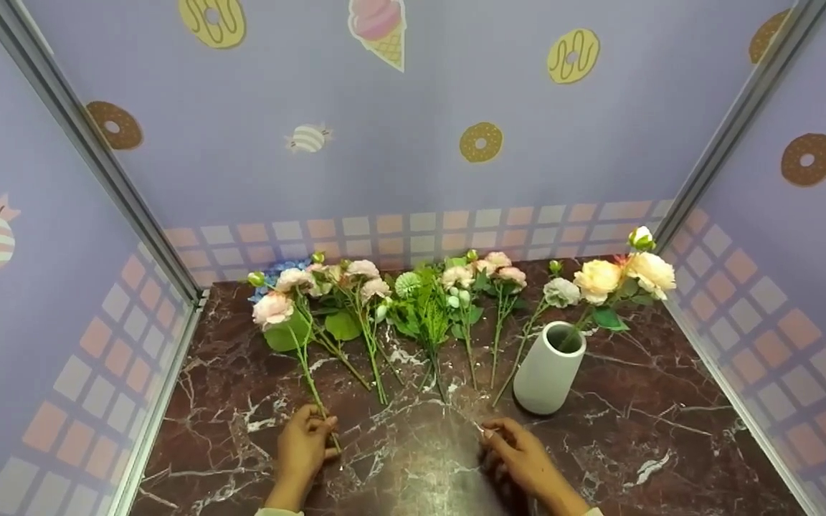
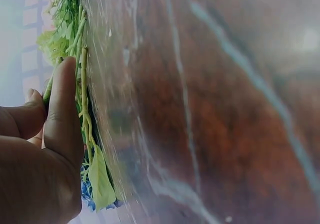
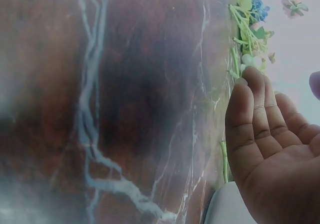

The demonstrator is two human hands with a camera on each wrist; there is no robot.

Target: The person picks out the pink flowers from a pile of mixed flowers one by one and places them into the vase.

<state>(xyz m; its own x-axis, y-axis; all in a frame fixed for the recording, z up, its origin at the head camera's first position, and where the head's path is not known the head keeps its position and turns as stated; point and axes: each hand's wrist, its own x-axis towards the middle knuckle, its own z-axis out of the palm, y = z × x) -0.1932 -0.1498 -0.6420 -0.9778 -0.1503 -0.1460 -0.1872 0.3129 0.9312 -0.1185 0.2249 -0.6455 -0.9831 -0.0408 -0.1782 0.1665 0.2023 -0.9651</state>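
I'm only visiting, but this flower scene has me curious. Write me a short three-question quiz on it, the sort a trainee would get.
1. Short answer: which of the person's hands pinches a flower stem?

2. True or false: the white vase lies on its side.

3. Multiple choice: what colour are the two large blooms above the vase's mouth?
A) Blue
B) Pale peach-yellow
C) Purple

Key:
1. The left hand; the right hand holds nothing.
2. False; the vase stands upright on its base.
3. B
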